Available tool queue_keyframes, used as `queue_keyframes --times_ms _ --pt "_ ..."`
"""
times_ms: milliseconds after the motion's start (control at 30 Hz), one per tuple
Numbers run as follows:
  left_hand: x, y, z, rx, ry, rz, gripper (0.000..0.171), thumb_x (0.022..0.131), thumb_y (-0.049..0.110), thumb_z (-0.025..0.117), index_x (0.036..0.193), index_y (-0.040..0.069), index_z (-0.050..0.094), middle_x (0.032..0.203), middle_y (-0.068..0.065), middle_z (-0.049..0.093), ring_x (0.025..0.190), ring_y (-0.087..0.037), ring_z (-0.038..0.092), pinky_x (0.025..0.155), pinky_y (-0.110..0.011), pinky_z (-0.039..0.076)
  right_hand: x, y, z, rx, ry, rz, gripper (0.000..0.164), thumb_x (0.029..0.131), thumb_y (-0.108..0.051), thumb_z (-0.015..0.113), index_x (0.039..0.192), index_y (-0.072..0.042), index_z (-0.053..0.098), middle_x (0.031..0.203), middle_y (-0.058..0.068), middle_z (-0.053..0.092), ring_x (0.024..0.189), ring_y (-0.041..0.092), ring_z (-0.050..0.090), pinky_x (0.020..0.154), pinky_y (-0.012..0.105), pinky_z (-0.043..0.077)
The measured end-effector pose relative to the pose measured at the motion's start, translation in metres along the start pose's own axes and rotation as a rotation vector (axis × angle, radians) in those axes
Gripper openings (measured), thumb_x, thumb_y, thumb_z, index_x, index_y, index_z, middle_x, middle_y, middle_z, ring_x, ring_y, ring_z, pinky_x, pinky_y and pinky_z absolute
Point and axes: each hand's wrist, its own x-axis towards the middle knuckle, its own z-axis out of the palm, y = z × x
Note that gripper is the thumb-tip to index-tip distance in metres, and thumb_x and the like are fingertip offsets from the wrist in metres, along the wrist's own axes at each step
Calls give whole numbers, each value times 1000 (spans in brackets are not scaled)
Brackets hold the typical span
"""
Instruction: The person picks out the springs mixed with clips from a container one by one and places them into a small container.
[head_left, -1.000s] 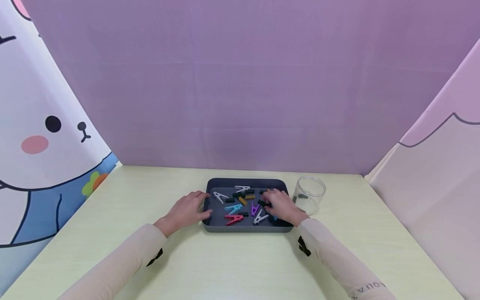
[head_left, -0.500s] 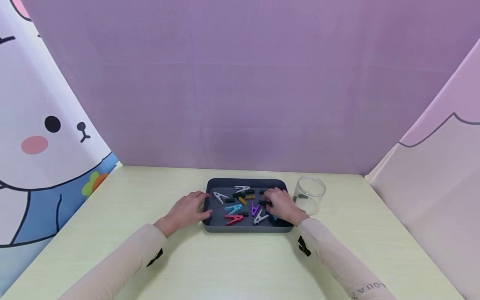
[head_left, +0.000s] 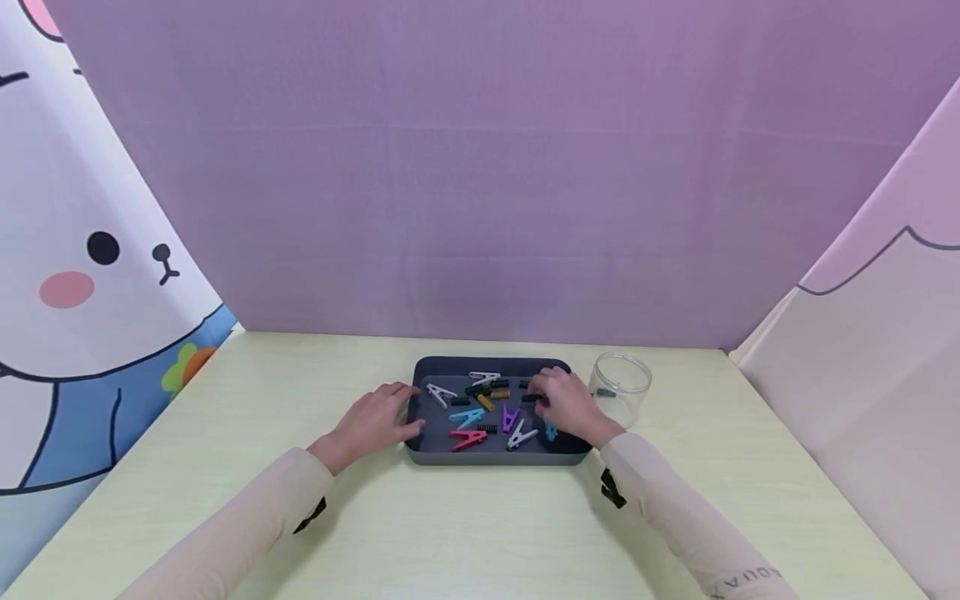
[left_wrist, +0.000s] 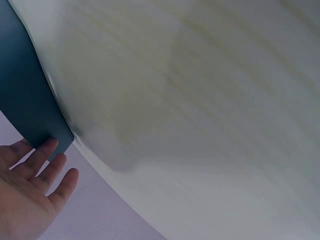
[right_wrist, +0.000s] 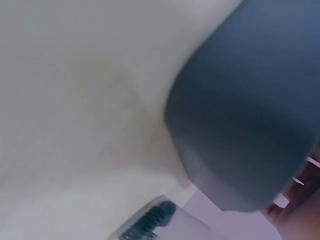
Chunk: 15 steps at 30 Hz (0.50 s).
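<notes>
A dark grey tray [head_left: 495,458] holds several small plastic clips and coil springs. My right hand [head_left: 568,404] is over the tray's right part and pinches a black spring [head_left: 530,398] at its fingertips. A blue clip [head_left: 551,432] lies below that hand, near a white clip [head_left: 521,434] and a purple clip [head_left: 510,418]. My left hand [head_left: 375,421] rests at the tray's left side, its fingers extended along the rim. In the left wrist view, those fingers [left_wrist: 47,145] touch the tray's outer wall [left_wrist: 35,85]. The tray's wall hides much of the right hand in the right wrist view.
Just right of the tray stands a clear round jar [head_left: 633,387] with dark springs inside; one spring [right_wrist: 150,220] shows through its wall in the right wrist view. Both stand on a pale wooden table [head_left: 465,533], backed by a purple cloth [head_left: 480,208].
My right hand has shifted slightly up and right with the black spring, uncovering more of the blue clip. The left hand has stayed in place.
</notes>
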Motion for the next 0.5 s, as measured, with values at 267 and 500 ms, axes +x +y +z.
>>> queue_keyframes --times_ms 267,500 --pt "0 -1 1 -3 3 6 59 80 44 63 124 6 53 123 -14 55 112 -30 53 94 -45 45 2 0 -15 8 -4 13 17 73 -7 69 89 -11 68 87 1 63 83 20 57 70 40 48" --pt "0 -2 1 -6 4 8 58 80 44 63 124 6 54 123 -14 55 112 -30 53 93 -45 45 2 0 -30 -15 18 -5 18 72 -7 70 89 -10 68 86 2 63 79 20 56 68 40 48"
